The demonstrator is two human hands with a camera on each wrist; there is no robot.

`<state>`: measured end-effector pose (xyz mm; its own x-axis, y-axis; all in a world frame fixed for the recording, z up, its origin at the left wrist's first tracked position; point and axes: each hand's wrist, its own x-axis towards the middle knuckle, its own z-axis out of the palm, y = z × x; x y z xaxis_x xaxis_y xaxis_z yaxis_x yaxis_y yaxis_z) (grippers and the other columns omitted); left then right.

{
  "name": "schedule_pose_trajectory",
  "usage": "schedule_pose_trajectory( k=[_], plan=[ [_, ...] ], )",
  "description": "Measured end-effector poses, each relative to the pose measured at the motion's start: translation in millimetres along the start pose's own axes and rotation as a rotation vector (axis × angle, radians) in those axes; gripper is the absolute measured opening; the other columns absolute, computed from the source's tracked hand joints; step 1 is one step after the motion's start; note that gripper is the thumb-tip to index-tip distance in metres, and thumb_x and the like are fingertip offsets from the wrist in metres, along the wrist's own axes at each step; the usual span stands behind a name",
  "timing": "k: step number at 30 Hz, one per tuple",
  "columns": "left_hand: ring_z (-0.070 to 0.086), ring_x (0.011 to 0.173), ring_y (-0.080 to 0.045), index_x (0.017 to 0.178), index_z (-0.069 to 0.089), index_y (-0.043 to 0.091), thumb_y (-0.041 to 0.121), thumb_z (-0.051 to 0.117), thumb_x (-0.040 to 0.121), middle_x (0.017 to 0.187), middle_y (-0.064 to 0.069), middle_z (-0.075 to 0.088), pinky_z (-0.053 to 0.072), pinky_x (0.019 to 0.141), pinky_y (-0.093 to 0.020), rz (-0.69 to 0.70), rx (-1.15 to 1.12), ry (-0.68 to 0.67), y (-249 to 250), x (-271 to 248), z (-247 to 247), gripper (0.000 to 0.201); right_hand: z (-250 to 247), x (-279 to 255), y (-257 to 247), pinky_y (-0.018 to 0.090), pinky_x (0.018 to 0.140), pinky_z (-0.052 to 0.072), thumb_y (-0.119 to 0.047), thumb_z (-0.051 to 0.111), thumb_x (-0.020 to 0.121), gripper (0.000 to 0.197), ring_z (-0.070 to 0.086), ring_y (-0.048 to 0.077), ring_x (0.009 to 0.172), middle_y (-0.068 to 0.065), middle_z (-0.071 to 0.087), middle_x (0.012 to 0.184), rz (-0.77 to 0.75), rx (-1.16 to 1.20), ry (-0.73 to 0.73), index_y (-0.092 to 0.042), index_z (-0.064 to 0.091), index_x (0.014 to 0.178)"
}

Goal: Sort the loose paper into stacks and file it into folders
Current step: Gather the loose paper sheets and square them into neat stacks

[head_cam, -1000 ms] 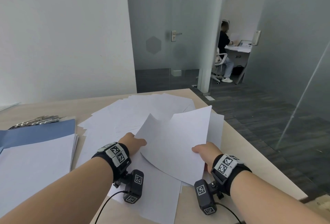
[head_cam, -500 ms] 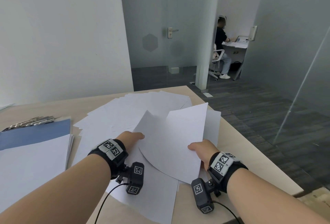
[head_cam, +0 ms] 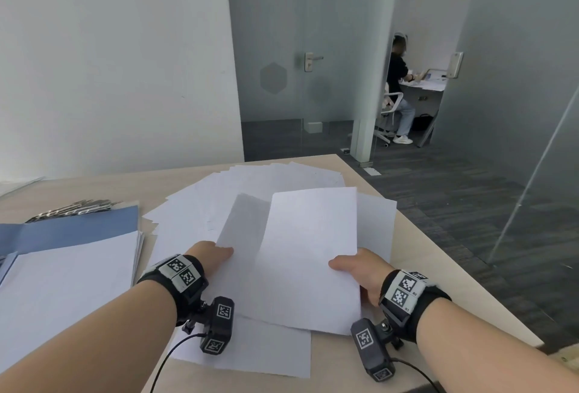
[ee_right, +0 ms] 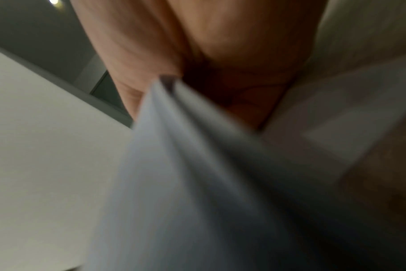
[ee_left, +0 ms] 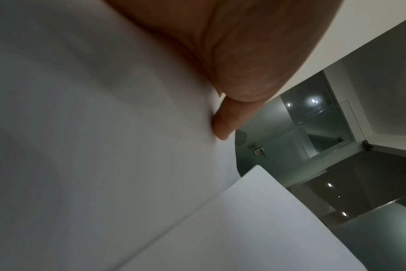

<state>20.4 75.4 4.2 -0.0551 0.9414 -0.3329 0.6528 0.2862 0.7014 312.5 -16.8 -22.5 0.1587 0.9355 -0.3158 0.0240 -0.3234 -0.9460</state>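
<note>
White wall and frosted glass partitions stand behind my pale wooden desk. Beyond a glass door a person sits at another desk, well apart from me.

Loose paper lies fanned across the middle of the desk, sheets overlapping at odd angles. I hold a few sheets just above that spread, tilted up at the far end. My left hand grips their left edge, thumb on top; from the left wrist view one finger presses against the underside of the paper. My right hand grips the right edge, thumb on top and the other fingers out of sight beneath. The right wrist view is blurred, but it shows the sheets' edges running up into my palm, slightly splayed apart. The sheet nearer my left hand is shifted out from under the top one, so the edges do not line up.

To my left lies a squared stack of white paper on an open blue folder, whose far flap shows beyond the stack. Behind the folder lies a cluster of metal clips; I cannot tell their exact kind.
</note>
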Motion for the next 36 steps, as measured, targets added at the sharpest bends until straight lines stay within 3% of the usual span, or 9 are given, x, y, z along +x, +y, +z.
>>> schedule_pose_trajectory(
  k=[3, 6, 9, 14, 17, 19, 24, 30, 36],
  plan=[
    [0.062, 0.103, -0.029, 0.133, 0.055, -0.001, 0.032, 0.067, 0.096, 0.128, -0.014, 0.064, 0.048, 0.09, -0.033, 0.014, -0.075, -0.061, -11, -3, -1, 0.051, 18, -5, -3, 0.034, 0.079, 0.057, -0.001, 0.064, 0.092, 0.014, 0.073, 0.028, 0.09, 0.014, 0.077, 0.103, 0.011, -0.052, -0.114, -0.004, 0.074, 0.102],
    [0.072, 0.094, -0.034, 0.121, 0.066, 0.004, 0.022, 0.082, 0.081, 0.107, -0.013, 0.074, 0.057, 0.093, -0.048, 0.017, -0.171, -0.133, -23, -7, -1, 0.047, 42, -6, -2, 0.037, 0.087, 0.058, -0.004, 0.065, 0.093, 0.014, 0.074, 0.03, 0.096, 0.014, 0.077, 0.105, 0.017, -0.088, -0.178, -0.004, 0.074, 0.104],
    [0.072, 0.095, -0.038, 0.119, 0.065, 0.005, 0.008, 0.076, 0.08, 0.105, -0.016, 0.074, 0.057, 0.092, -0.053, 0.061, -0.244, -0.146, -31, -16, -2, 0.04, 60, -6, 0, 0.043, 0.096, 0.056, -0.012, 0.067, 0.093, 0.018, 0.073, 0.03, 0.101, 0.012, 0.077, 0.105, 0.018, -0.111, -0.204, -0.006, 0.072, 0.108],
    [0.074, 0.089, -0.032, 0.112, 0.062, 0.018, 0.012, 0.07, 0.077, 0.103, -0.01, 0.075, 0.061, 0.08, -0.045, 0.224, -0.446, -0.069, -34, -37, -11, 0.037, 68, -7, -8, 0.046, 0.092, 0.058, -0.036, 0.071, 0.068, 0.042, 0.074, 0.021, 0.092, 0.0, 0.077, 0.1, -0.149, -0.216, 0.04, -0.018, 0.069, 0.105],
    [0.075, 0.092, -0.025, 0.111, 0.063, 0.028, 0.027, 0.069, 0.073, 0.103, -0.001, 0.077, 0.06, 0.086, -0.048, 0.366, -0.48, -0.024, -28, -49, -25, 0.038, 64, -7, -24, 0.035, 0.086, 0.056, -0.029, 0.077, 0.082, 0.048, 0.066, 0.017, 0.102, -0.002, 0.062, 0.119, -0.259, -0.165, 0.168, -0.021, 0.055, 0.124],
    [0.075, 0.094, -0.021, 0.109, 0.064, 0.031, 0.031, 0.068, 0.071, 0.102, 0.005, 0.077, 0.059, 0.089, -0.049, 0.439, -0.498, 0.002, -22, -55, -35, 0.038, 63, -6, -35, 0.037, 0.092, 0.054, -0.026, 0.078, 0.085, 0.062, 0.065, 0.019, 0.11, -0.002, 0.059, 0.127, -0.268, -0.024, 0.112, -0.025, 0.044, 0.137],
    [0.073, 0.099, -0.02, 0.109, 0.062, 0.037, 0.038, 0.07, 0.073, 0.107, 0.006, 0.075, 0.057, 0.092, -0.052, 0.57, -0.532, 0.077, -9, -67, -57, 0.037, 72, -13, -67, 0.034, 0.076, 0.058, -0.005, 0.064, 0.095, 0.024, 0.073, 0.027, 0.101, 0.005, 0.076, 0.11, -0.387, 0.142, 0.034, -0.017, 0.066, 0.115],
    [0.072, 0.102, -0.02, 0.118, 0.06, 0.025, 0.027, 0.069, 0.078, 0.111, 0.003, 0.075, 0.057, 0.092, -0.049, 0.659, -0.661, 0.171, 4, -72, -77, 0.041, 82, -22, -105, 0.04, 0.083, 0.059, -0.004, 0.062, 0.096, 0.018, 0.074, 0.027, 0.097, 0.006, 0.077, 0.105, -0.599, 0.151, 0.048, -0.014, 0.069, 0.11],
    [0.07, 0.108, -0.021, 0.123, 0.06, 0.025, 0.023, 0.073, 0.075, 0.116, 0.004, 0.074, 0.054, 0.098, -0.052, 0.627, -0.692, 0.168, -13, -60, -73, 0.05, 86, -27, -99, 0.043, 0.089, 0.058, -0.007, 0.065, 0.095, 0.023, 0.073, 0.026, 0.102, 0.004, 0.077, 0.11, -0.603, 0.125, -0.025, -0.015, 0.067, 0.116]
  ],
)
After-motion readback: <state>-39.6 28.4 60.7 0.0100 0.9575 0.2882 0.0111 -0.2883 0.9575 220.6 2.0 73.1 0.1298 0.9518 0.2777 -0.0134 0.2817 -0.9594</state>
